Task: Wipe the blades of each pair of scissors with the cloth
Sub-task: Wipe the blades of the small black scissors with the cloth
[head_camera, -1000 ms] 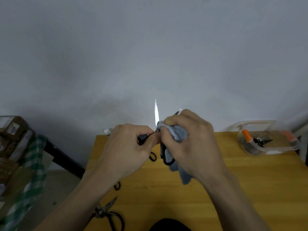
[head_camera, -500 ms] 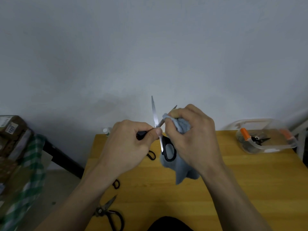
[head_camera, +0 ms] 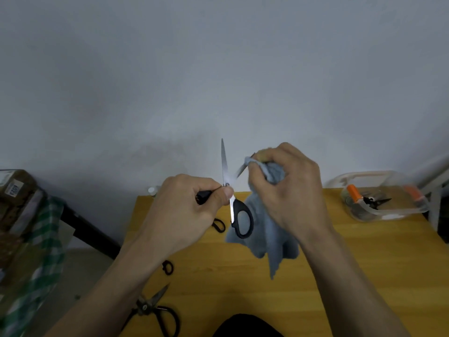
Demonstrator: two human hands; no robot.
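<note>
My left hand [head_camera: 187,207] grips one black handle of an opened pair of scissors [head_camera: 239,218], thumb near the pivot. One silver blade points straight up; the other slants up to the right. My right hand [head_camera: 286,188] pinches a grey-blue cloth [head_camera: 267,237] around that slanted blade near its tip, and the rest of the cloth hangs down over the wooden table [head_camera: 364,263]. The free black handle loop hangs in front of the cloth.
Black-handled scissors [head_camera: 155,310] lie at the table's near left, with more black handle loops [head_camera: 167,267] under my left arm. A clear plastic container [head_camera: 381,198] with orange-handled tools stands at the far right. Boxes and a green checked cloth [head_camera: 41,251] sit left of the table.
My right hand has slid the cloth up and to the right along the slanted blade, away from the pivot. The blades have opened wider and the upright blade tilted slightly left.
</note>
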